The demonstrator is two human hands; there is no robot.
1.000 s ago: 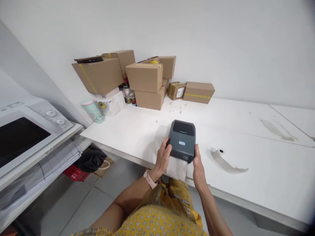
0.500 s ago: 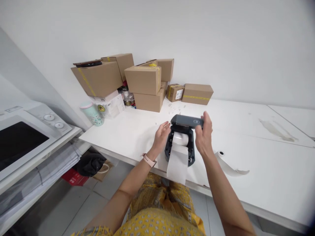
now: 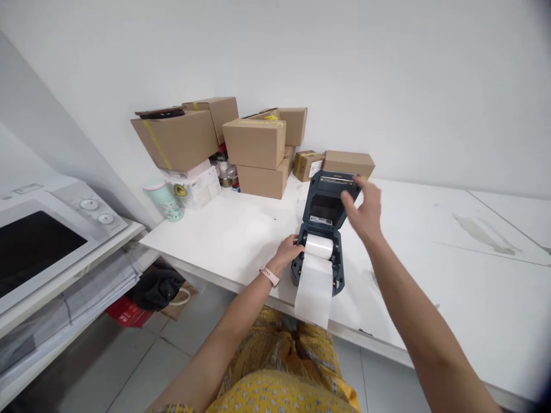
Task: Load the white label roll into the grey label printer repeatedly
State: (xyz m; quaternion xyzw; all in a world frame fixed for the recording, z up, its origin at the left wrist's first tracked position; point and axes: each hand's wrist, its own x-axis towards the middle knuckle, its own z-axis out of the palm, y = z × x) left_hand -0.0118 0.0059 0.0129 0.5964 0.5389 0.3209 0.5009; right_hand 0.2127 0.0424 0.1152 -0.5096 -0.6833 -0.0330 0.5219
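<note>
A dark label printer (image 3: 341, 269) stands on the white table near its front edge, with its lid (image 3: 329, 207) raised and the inner side facing me. Inside lies a white paper roll (image 3: 319, 246), and a loose strip of paper (image 3: 313, 292) runs from it over the front of the printer and past the table edge. My left hand (image 3: 287, 252) grips the left side of the printer body, thumb close to the roll. At the lid's upper right corner, my right hand (image 3: 365, 209) holds the edge between thumb and fingers.
Cardboard boxes (image 3: 253, 143) are stacked by the wall, with a smaller box (image 3: 307, 165) and a long box (image 3: 349, 163) beside them. A mint tumbler (image 3: 164, 201) stands at the table's left end. Further left is a microwave (image 3: 55, 229) on a shelf.
The printer lid has swung up and back from a lower angle, my right hand rising with it. My left hand has come down onto the printer's side. My right arm now mostly covers the small loose roll.
</note>
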